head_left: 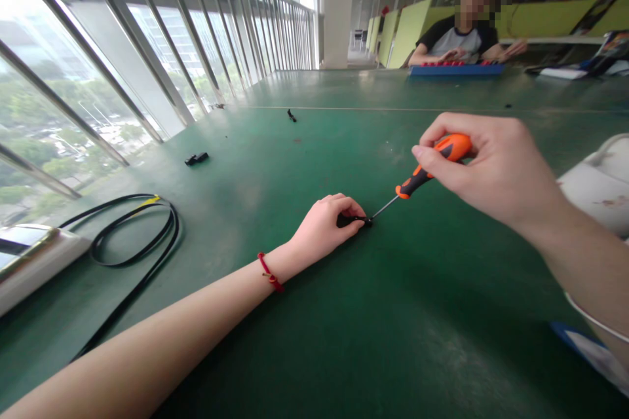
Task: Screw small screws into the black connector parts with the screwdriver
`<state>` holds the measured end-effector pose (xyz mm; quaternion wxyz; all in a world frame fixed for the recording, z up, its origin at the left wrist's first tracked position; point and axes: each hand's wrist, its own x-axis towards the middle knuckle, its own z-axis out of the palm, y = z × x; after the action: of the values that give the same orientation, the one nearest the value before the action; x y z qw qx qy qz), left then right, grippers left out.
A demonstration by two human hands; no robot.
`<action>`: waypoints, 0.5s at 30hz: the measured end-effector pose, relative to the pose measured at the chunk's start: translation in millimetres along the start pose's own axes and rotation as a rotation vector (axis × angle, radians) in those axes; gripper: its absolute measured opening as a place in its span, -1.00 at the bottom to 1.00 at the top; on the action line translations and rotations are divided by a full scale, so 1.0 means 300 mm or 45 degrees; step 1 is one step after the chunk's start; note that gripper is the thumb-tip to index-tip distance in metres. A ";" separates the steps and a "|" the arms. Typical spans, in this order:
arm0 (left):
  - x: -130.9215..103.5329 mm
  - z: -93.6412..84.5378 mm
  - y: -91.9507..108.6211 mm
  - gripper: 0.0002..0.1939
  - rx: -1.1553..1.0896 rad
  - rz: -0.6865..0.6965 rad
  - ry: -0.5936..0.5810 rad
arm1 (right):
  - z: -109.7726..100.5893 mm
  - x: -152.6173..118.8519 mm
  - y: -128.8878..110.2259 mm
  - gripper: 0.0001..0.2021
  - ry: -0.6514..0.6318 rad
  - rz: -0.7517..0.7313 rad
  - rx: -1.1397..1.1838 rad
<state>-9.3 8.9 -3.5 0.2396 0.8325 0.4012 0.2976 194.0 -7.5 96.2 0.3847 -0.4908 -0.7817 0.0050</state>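
My right hand [484, 167] is closed around the orange and black handle of a screwdriver [417, 180]. Its thin metal shaft slants down to the left, and the tip meets or nearly meets the end of a small black part [366, 220]. That part is pinched between the thumb and fingers of my left hand [330, 226], low over the green table [344, 314]. Most of the part is hidden by the fingers, so its exact kind cannot be made out. A red cord bracelet [270, 273] circles my left wrist.
Two small black pieces [196, 158] [291, 116] lie farther back on the left. A looped black cable [171, 229] and a white device [44, 262] are at left. A white floral object [602, 183] stands at right. Across the table, a person sits behind a blue tray [457, 71].
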 end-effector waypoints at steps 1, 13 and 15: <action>0.000 0.000 0.000 -0.89 0.000 0.000 -0.003 | 0.000 0.000 0.000 -0.84 -0.005 0.000 -0.002; -0.006 0.000 0.007 -0.90 0.099 -0.034 0.057 | -0.015 -0.005 -0.028 -0.72 -0.053 0.025 -0.052; -0.004 0.000 0.005 -0.90 0.084 -0.033 0.041 | -0.019 -0.008 -0.034 -0.72 -0.049 0.027 -0.070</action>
<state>-9.2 7.0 -2.8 0.2093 0.8298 0.4255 0.2943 190.1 -16.9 102.7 0.3560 -0.5094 -0.7834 -0.0030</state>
